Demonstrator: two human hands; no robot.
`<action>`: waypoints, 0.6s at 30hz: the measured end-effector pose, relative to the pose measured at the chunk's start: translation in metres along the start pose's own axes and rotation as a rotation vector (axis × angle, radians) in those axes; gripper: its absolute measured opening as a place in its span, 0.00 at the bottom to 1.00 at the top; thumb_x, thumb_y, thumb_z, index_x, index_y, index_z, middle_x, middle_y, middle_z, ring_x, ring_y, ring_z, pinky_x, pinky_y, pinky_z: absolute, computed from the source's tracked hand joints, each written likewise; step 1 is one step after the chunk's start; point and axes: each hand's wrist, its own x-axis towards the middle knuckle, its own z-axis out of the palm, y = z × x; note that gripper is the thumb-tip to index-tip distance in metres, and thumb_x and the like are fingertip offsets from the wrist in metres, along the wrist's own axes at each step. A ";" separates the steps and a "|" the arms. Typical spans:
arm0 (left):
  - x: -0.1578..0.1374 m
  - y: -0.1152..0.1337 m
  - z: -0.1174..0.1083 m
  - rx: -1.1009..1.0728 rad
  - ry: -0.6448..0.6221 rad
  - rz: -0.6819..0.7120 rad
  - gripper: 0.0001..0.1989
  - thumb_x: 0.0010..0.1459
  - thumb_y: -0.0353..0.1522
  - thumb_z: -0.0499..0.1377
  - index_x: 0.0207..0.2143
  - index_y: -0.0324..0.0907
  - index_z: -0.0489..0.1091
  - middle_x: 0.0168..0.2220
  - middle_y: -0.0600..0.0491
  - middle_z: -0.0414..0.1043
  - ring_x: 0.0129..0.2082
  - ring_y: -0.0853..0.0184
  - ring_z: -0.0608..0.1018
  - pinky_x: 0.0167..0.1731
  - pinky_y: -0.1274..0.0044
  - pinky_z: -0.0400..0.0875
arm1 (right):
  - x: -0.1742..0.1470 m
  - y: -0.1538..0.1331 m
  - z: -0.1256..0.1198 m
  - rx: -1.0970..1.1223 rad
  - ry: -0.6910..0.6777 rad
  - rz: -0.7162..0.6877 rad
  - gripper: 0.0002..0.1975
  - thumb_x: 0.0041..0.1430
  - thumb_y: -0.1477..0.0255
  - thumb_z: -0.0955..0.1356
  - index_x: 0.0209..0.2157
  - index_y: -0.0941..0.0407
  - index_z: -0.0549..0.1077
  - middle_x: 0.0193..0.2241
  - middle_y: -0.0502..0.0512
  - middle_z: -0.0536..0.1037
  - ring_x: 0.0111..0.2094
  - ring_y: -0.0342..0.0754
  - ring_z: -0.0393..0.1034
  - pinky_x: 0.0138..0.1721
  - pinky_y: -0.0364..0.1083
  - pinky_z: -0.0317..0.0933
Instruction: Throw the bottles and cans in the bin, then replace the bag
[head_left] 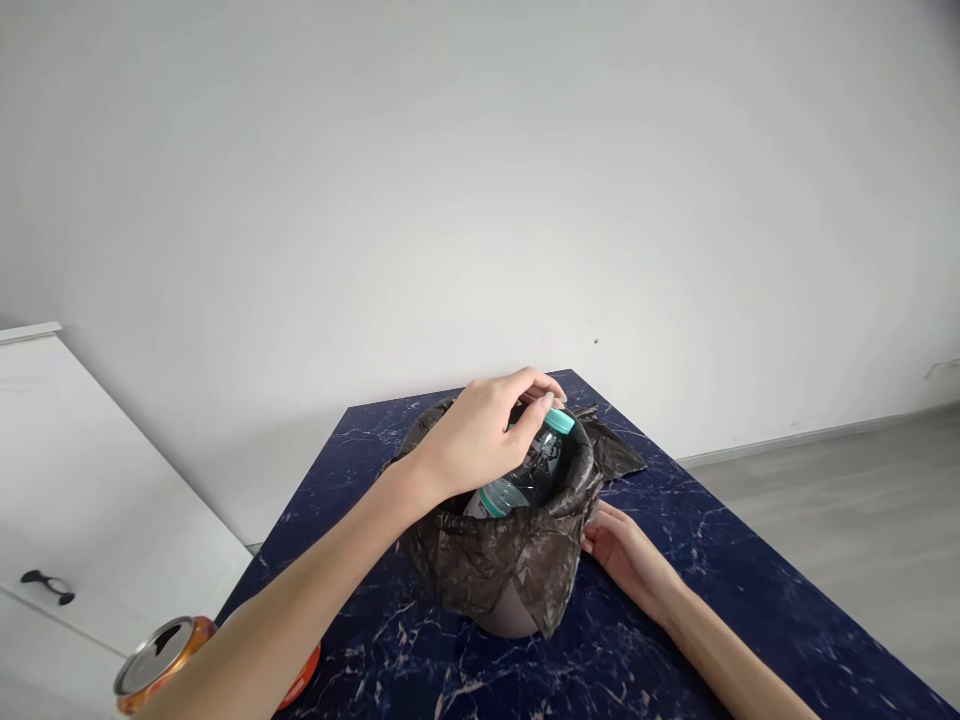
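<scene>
A small trash bin [512,612] stands on the dark blue marbled table, its mouth lined with a black garbage bag [495,560] folded over the rim. Inside leans a clear plastic bottle [504,497] with a teal cap [559,420] up toward the right rim. My left hand [491,425] reaches across the opening, thumb and fingertips closed at the bottle's cap. Low on the right side, my right hand [624,550] has its curled fingers against the bag-covered bin; some fingertips are hidden there.
An orange drink can [161,655] stands at the lower left, partly behind my left forearm. Beside that forearm a red object [302,680] shows only in part. Loose bag [615,452] spreads right of the bin. A white cabinet [97,480] is left; a wall [480,200] rises behind the table.
</scene>
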 end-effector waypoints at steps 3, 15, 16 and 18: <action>0.000 -0.001 0.001 0.034 0.020 0.012 0.14 0.75 0.38 0.51 0.51 0.46 0.75 0.48 0.50 0.82 0.42 0.64 0.83 0.37 0.73 0.75 | 0.000 0.000 0.000 -0.007 -0.003 0.005 0.06 0.55 0.69 0.80 0.33 0.54 0.83 0.33 0.51 0.78 0.31 0.44 0.64 0.35 0.44 0.61; -0.026 0.015 -0.028 0.115 0.299 -0.003 0.12 0.74 0.37 0.54 0.52 0.48 0.76 0.52 0.52 0.82 0.52 0.61 0.83 0.38 0.74 0.81 | -0.001 -0.002 0.001 -0.025 -0.010 0.002 0.06 0.54 0.69 0.79 0.33 0.54 0.83 0.32 0.51 0.77 0.31 0.44 0.63 0.34 0.45 0.60; -0.035 0.017 -0.032 0.122 0.389 -0.029 0.12 0.74 0.38 0.55 0.51 0.49 0.76 0.51 0.53 0.82 0.52 0.60 0.83 0.36 0.75 0.80 | -0.001 -0.002 0.001 -0.028 -0.011 0.003 0.06 0.54 0.69 0.79 0.33 0.54 0.83 0.33 0.51 0.78 0.31 0.44 0.63 0.34 0.45 0.60; -0.057 0.018 -0.039 0.154 0.594 -0.090 0.11 0.73 0.40 0.56 0.49 0.50 0.76 0.51 0.54 0.82 0.53 0.60 0.82 0.38 0.74 0.81 | -0.001 -0.001 0.000 -0.034 -0.010 0.006 0.06 0.55 0.68 0.79 0.33 0.54 0.83 0.33 0.52 0.78 0.31 0.44 0.64 0.34 0.45 0.60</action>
